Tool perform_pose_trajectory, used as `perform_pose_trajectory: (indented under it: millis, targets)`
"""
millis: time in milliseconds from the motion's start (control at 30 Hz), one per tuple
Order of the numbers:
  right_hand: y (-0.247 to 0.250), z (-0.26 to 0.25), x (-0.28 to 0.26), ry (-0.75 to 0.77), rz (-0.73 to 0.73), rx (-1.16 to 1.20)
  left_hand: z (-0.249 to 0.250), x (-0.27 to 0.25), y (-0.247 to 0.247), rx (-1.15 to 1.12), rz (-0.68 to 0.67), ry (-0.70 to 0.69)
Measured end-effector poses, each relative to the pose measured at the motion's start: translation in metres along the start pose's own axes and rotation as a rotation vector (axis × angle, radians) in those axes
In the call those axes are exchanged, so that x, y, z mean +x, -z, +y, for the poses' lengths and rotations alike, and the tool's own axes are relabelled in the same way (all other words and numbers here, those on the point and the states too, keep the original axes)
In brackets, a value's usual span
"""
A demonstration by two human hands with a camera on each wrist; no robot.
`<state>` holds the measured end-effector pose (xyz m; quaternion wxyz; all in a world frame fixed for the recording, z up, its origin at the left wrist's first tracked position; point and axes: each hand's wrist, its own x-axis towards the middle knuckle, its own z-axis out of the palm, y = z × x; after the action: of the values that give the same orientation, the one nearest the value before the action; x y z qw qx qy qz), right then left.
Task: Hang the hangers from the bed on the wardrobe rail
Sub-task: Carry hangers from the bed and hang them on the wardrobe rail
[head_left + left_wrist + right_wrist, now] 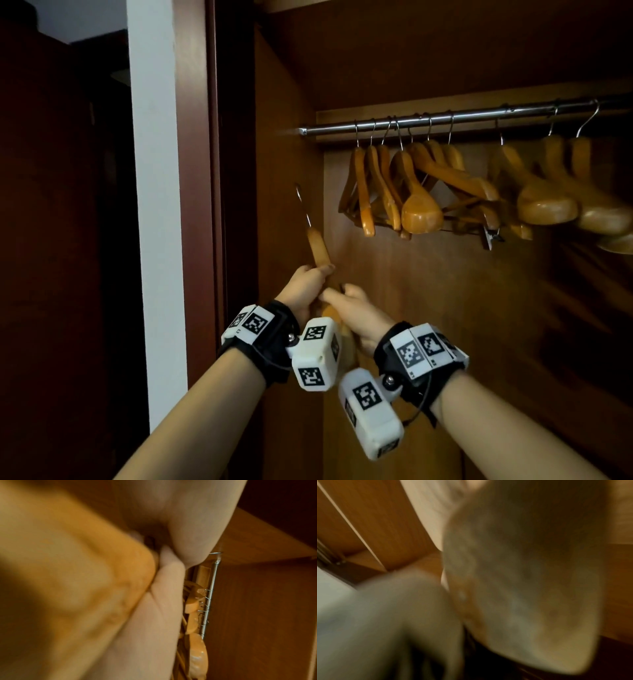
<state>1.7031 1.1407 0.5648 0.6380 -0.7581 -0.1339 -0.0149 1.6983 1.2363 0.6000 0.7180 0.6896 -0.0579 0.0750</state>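
A wooden hanger (318, 248) with a metal hook (303, 205) points up inside the open wardrobe, below the left end of the steel rail (445, 118). My left hand (308, 282) grips the hanger's upper arm. Just below it, my right hand (356, 310) grips the lower part of the hanger. The left wrist view shows a blurred hanger arm (77, 574) against the fingers (164, 588), with the rail (210, 596) beyond. The right wrist view is blurred, filled by a wooden hanger end (530, 588).
Several wooden hangers (421, 192) hang bunched on the rail from its left part to the right edge. The wardrobe's left side panel (284, 171) stands close beside the raised hook. A white wall strip (154, 205) and dark door frame lie left.
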Motion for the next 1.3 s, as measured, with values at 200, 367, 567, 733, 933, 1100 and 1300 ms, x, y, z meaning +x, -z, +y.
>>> perform_pose_trajectory:
  millis: [200, 367, 567, 733, 933, 1100, 1300]
  targets:
    - [0.015, -0.032, 0.028, -0.001, 0.085, 0.052, 0.011, -0.005, 0.009, 0.034, -0.041, -0.078]
    - [0.017, -0.069, 0.023, 0.044, 0.129, 0.116, 0.024, -0.009, 0.012, -0.038, -0.075, -0.107]
    - [0.017, -0.11, 0.036, 0.082, 0.159, 0.136, 0.044, -0.012, 0.016, -0.091, -0.08, -0.192]
    - [0.022, -0.149, 0.051, 0.096, 0.179, 0.189, 0.052, -0.013, 0.023, -0.139, -0.007, -0.214]
    - [0.018, -0.181, 0.077, 0.149, 0.212, 0.209, 0.031, -0.007, 0.046, -0.14, 0.059, -0.222]
    - [0.022, -0.187, 0.098, 0.17, 0.227, 0.235, 0.019, -0.008, 0.06, -0.14, 0.057, -0.257]
    - [0.02, -0.176, 0.11, 0.154, 0.203, 0.256, 0.015, 0.004, 0.066, -0.149, 0.102, -0.252]
